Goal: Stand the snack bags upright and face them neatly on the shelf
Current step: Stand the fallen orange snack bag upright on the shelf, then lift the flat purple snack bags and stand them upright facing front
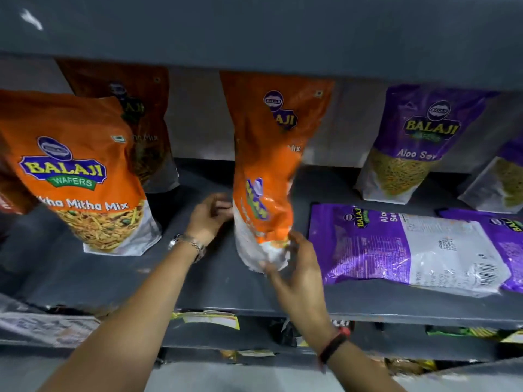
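Observation:
An orange Balaji snack bag stands nearly upright in the middle of the grey shelf, blurred and turned sideways. My left hand touches its left edge and my right hand grips its white bottom corner. Behind it stands another orange bag. At the left an orange Mitha Mix bag stands upright and faces out, with a darker one behind. A purple Aloo Sev bag lies flat on its face at the right; another purple bag lies flat beside it. A purple bag stands upright at the back.
The shelf above hangs low over the bag tops. A further purple bag stands at the far right edge. Below the shelf lip a lower shelf holds other packets. Bare shelf lies between the left orange bag and my hands.

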